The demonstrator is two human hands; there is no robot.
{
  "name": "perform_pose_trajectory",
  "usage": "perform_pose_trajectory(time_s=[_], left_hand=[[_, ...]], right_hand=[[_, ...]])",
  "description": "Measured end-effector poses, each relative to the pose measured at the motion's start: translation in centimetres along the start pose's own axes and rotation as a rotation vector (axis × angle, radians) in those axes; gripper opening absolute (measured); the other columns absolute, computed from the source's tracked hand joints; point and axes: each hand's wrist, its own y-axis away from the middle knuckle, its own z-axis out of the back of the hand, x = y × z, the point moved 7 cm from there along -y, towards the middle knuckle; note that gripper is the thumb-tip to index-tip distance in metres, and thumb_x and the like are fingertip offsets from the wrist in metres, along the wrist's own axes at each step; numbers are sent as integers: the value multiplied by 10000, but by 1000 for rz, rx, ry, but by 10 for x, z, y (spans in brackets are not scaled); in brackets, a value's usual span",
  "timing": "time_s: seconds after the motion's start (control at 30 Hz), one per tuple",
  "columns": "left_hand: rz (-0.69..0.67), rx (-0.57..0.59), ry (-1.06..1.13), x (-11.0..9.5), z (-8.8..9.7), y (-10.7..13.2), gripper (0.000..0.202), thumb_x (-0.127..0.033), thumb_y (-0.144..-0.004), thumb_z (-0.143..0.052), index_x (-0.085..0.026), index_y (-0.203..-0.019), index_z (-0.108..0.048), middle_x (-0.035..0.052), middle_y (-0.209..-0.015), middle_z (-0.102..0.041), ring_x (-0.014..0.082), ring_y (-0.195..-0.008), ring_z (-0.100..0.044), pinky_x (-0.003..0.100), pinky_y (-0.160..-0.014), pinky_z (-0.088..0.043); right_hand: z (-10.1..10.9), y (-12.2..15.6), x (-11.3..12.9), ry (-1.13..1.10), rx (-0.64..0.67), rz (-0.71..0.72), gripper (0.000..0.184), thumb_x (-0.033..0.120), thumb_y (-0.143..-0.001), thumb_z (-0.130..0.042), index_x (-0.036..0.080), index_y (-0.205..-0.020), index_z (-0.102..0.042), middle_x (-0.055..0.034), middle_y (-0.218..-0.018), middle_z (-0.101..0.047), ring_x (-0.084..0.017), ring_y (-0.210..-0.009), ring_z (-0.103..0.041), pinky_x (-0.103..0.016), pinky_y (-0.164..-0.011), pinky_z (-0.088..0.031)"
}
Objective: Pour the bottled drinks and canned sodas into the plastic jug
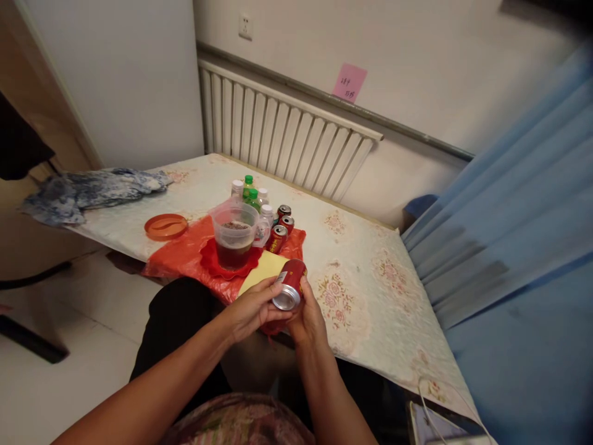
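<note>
A red drink can (295, 272) is tilted between my two hands over the table's near edge, its silver bottom end toward me. My left hand (254, 308) grips it from the left, thumb along its side. My right hand (309, 312) wraps round its right side; some of those fingers are hidden. Just beyond lies a yellow cloth or sheet (264, 270). To its left a clear plastic jug (235, 241), partly filled with dark brown liquid, stands on a red scalloped dish (209, 254). Several red cans (278, 239) stand behind the held one.
Several bottles, some with green caps (249, 180), stand behind the jug. An orange lid (165, 226) and a blue-white patterned cloth (97, 191) lie on the left. Red plastic sheeting (171, 258) covers part of the flowered tablecloth (365, 290). A blue curtain (504, 204) hangs at right.
</note>
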Motion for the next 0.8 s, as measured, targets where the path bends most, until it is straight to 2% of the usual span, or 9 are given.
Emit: perform_pose_trajectory(time_s=[0.17,0.37,0.63,0.8], left_hand=[[-16,52,17,-4,-4,0,330,-159,-865,-661,-121,-1189,-610,156,-1129,-692,243,-914,-712,343,-728,-616],[-35,68,38,-3,-2,2,410,-159,-863,-664,-122,-1260,-570,167,-1164,-672,252,-937,-709,376,-787,-600],[-54,69,62,0,4,2,491,-132,-860,-653,-149,-1332,-517,174,-1257,-628,251,-940,-713,390,-799,-599],[-50,105,64,3,7,1,511,-153,-867,-653,-163,-1356,-505,175,-1272,-624,261,-979,-703,388,-803,-593]], right_hand=[[-3,2,6,-8,-14,21,332,403,-839,-649,137,-1031,-700,-66,-943,-758,-185,-811,-710,-283,-764,-577],[-4,4,8,-19,-26,-1,340,398,-844,-638,134,-1049,-697,-69,-943,-756,-192,-821,-712,-286,-760,-583],[-5,5,10,-1,51,68,344,380,-810,-689,152,-1067,-689,-46,-938,-757,-182,-844,-708,-293,-811,-573],[-7,7,13,7,88,68,375,415,-827,-672,162,-1105,-674,-54,-1020,-746,-191,-889,-705,-322,-850,-566]])
